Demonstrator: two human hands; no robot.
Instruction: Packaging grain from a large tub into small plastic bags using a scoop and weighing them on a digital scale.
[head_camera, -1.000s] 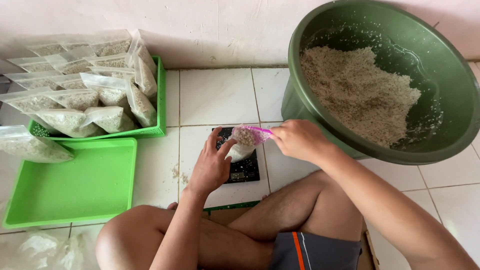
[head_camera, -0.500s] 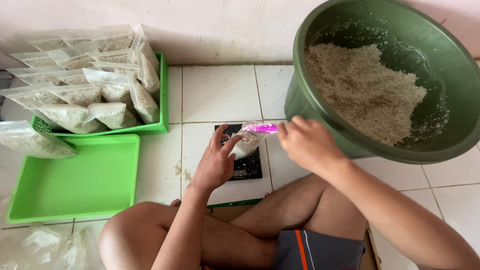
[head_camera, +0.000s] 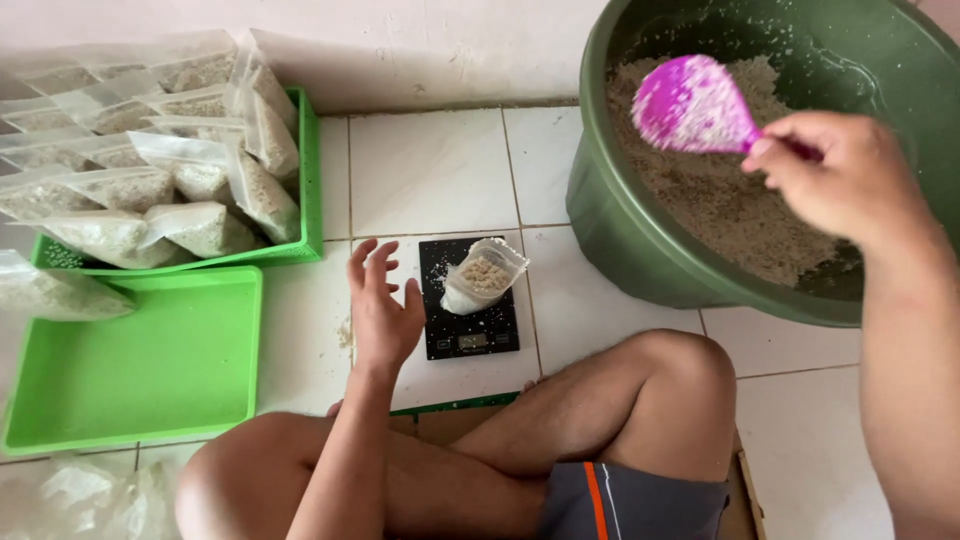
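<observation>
Bare knees cross at six o'clock above a tiled floor (head_camera: 430, 170), where the left hand (head_camera: 382, 310) hovers with fingers spread apart, holding nothing, just beside a black kitchen scale (head_camera: 468, 300). On the scale stands an open clear pouch (head_camera: 483, 275), partly filled with pale grain. At nine o'clock lies a flat green tray (head_camera: 140, 365); beyond it, at ten o'clock, a green basket (head_camera: 308, 200) is heaped with filled bags (head_camera: 130, 185). At two o'clock the right hand (head_camera: 845, 180) is clamped around the handle of a pink scoop (head_camera: 692, 105), raised over the grain in a big green basin (head_camera: 640, 240).
</observation>
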